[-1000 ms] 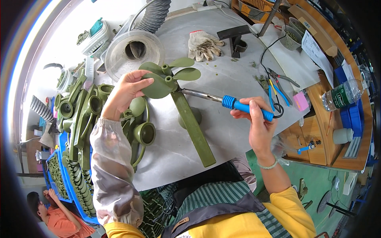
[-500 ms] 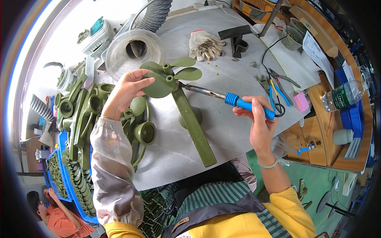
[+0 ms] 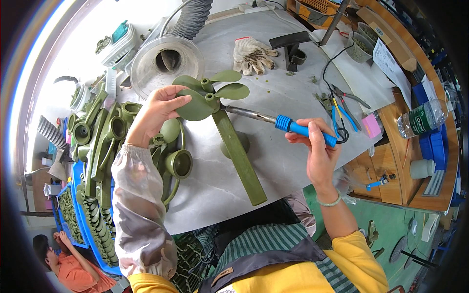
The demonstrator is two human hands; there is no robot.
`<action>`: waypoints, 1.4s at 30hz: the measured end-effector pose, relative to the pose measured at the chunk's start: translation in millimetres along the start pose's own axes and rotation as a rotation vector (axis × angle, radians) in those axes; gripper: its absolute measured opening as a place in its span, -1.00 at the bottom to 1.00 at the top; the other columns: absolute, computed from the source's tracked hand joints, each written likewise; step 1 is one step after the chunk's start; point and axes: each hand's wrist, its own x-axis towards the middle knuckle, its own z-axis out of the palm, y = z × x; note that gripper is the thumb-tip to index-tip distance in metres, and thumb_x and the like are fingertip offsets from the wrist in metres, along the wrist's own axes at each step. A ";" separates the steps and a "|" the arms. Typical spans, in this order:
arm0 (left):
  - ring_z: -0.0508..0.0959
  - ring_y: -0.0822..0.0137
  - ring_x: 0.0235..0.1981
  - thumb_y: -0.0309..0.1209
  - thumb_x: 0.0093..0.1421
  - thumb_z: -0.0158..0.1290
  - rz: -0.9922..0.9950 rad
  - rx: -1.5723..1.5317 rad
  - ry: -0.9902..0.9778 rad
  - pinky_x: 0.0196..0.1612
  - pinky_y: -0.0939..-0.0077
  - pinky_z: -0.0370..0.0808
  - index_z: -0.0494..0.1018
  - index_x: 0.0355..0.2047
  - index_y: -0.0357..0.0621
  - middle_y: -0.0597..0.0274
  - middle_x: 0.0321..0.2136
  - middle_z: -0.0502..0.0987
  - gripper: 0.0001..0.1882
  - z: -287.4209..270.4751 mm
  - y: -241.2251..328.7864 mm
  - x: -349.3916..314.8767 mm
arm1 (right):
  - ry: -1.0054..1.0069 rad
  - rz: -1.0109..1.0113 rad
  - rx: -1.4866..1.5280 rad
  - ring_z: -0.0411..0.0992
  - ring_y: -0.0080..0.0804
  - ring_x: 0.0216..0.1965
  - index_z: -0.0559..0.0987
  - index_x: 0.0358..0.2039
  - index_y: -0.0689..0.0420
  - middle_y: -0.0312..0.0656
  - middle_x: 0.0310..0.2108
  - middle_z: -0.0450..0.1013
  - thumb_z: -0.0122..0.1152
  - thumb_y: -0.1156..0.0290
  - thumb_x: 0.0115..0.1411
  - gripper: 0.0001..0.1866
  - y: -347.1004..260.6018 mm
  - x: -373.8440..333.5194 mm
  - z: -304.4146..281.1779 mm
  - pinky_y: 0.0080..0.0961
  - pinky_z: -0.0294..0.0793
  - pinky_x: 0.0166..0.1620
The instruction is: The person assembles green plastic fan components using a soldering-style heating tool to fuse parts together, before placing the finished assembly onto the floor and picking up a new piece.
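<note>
My left hand pinches a blade of a green propeller, thumb on top. The hub of this propeller sits at the far end of a long green bar. Another green propeller stands just behind, its hub close to the first. In my right hand is a soldering iron with a blue handle, gripped by thumb and fingers. Its metal shaft points left, and the tip reaches the place where propeller and bar meet. Whether the tip touches is too small to tell. A round green piece lies partly under the bar.
Green cast-like parts pile up at the left, beside blue trays. Behind stand a clear round tub and a grey hose. A stained glove, pliers and a bottle lie farther right. Another person sits lower left.
The soldering iron has shifted very slightly, its tip a little lower and nearer to me. My left hand, the propellers and the bar look the same.
</note>
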 end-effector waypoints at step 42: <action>0.57 0.54 -0.25 -0.43 0.22 0.17 -0.035 0.111 0.030 -0.25 0.71 0.52 0.47 -0.02 -0.21 0.31 -0.20 0.58 -0.68 7.8 13.3 -8.0 | 0.084 0.054 -0.109 0.57 -0.32 -0.49 0.55 -0.36 0.39 -0.13 -0.41 0.51 -0.05 0.45 0.33 -0.73 -56.5 -7.8 -33.0 -0.46 0.61 -0.38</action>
